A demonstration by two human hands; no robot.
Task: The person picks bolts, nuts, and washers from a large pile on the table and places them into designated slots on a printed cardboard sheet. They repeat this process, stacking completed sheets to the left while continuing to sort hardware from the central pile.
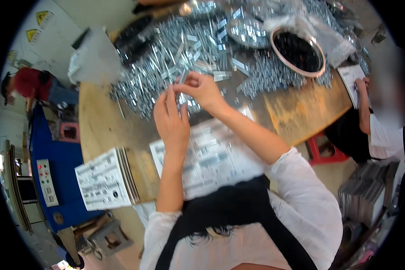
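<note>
My right hand (204,92) is closed in a pinch around a thin silvery metal strip (183,77), which tilts upward above the table. Close against it, my left hand (172,118) has its fingers stretched out and the thumb apart. Its fingertips meet or nearly meet the right thumb; whether they touch the strip I cannot tell. Behind both hands spreads a large heap of shiny metal strips (141,81). Below my forearms lies a white printed board (211,157), blurred, with grey shapes across it.
A stack of printed boards (105,180) sits at the table's left edge. At the right stand a dark round bowl with a pinkish rim (321,67) and a heap of small metal pieces (274,74). A clear plastic bag (96,58) lies far left. A person (387,135) works at the right.
</note>
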